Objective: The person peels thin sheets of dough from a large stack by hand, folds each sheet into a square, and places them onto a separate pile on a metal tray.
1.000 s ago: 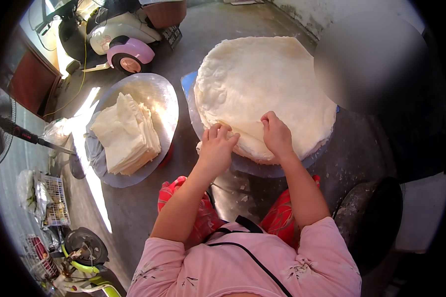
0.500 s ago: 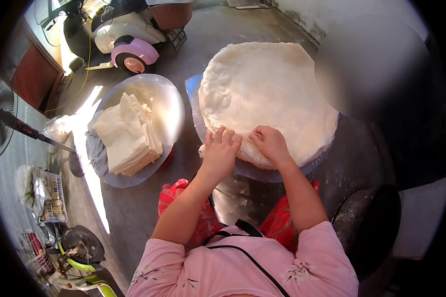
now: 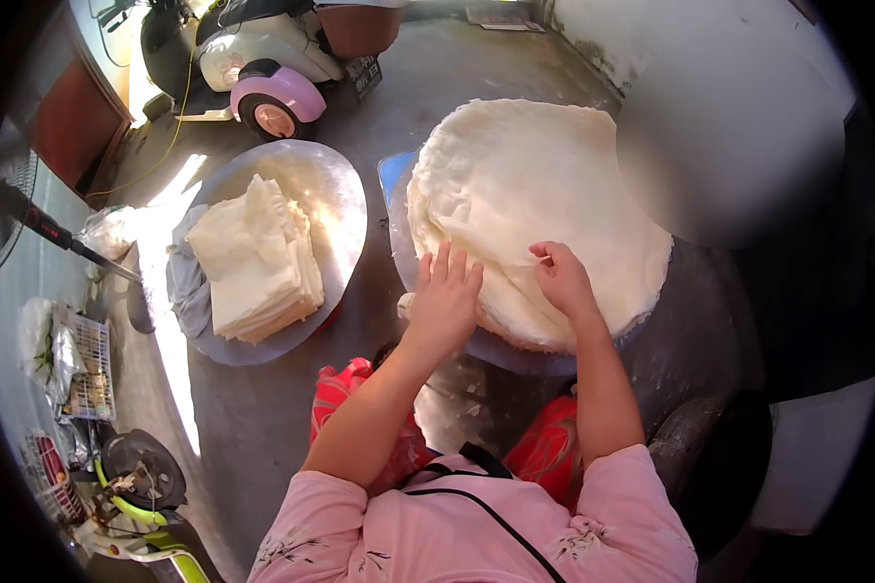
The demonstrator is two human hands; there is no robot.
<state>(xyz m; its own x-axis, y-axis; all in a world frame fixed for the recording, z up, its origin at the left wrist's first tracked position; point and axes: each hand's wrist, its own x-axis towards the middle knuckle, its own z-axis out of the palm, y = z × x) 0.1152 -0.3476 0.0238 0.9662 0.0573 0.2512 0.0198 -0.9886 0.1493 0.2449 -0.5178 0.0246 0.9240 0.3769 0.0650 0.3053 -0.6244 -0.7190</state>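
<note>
The single head-worn fisheye camera looks steeply down and forward past the person's own shoulders, close above the left hand and right hand at the stack of round sheets, with the scooter far at its upper edge.

I am looking at the round sheets, which are showing a matt, off-white surface, wrinkled and blistered. The top one is creasing like thin paper where the right hand is pinching it. The metal tray under them is looking dull grey, while the left tray is gleaming in sunlight. The folded sheets are looking dry and matt. The concrete floor is showing rough and dusty, and the scooter is shining as glossy plastic.
</note>
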